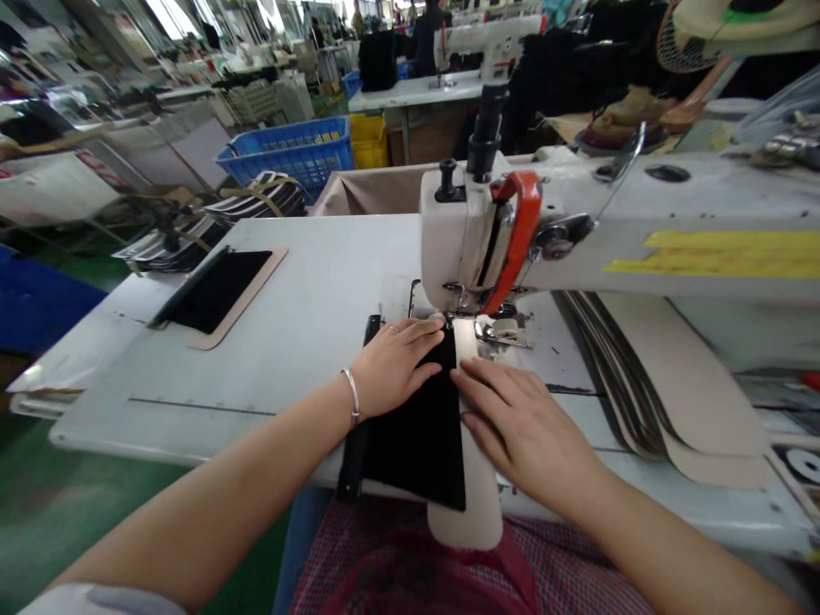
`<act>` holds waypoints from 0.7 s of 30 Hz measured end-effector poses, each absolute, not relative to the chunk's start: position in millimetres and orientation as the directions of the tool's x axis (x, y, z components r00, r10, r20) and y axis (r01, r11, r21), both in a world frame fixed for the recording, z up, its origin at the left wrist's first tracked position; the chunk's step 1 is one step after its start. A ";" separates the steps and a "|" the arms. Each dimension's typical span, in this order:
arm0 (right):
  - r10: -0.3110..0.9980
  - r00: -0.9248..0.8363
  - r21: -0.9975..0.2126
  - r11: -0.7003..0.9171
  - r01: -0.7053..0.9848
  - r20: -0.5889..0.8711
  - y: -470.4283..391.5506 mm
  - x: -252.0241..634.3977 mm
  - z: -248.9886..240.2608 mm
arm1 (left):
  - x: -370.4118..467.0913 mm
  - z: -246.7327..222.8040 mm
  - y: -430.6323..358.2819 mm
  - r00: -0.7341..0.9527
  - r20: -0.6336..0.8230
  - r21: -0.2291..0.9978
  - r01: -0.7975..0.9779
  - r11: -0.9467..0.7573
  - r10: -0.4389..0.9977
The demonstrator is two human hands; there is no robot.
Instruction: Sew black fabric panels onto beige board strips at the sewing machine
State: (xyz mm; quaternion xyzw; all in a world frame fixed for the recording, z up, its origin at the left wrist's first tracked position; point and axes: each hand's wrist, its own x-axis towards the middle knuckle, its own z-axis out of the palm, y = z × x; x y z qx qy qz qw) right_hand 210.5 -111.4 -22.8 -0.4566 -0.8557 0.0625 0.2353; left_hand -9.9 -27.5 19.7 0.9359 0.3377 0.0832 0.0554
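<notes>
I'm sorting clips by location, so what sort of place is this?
Most likely a sewing workshop or factory floor: a white sewing machine stands in front of the person, a second machine stands farther back, and a stack of flat pieces lies at the right.

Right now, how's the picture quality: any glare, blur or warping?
In the head view, the windows at top left are washed out; the background beyond the blue crate looks soft; wide-angle stretching shows toward the edges; the black panel is too dark for much texture; the left hand and right hand look fairly clear.
</notes>
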 end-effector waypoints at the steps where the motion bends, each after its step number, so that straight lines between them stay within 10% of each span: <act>1: 0.810 -0.473 -0.317 0.576 0.753 0.347 -111.8 210.3 -22.6 | -9.5 20.5 -27.4 0.760 0.108 0.161 0.622 -0.766 0.640; 21: 0.751 -0.492 -0.188 0.613 0.767 0.441 -109.0 209.4 -32.9 | -7.8 24.7 -30.5 0.729 0.078 0.153 0.666 -0.731 0.680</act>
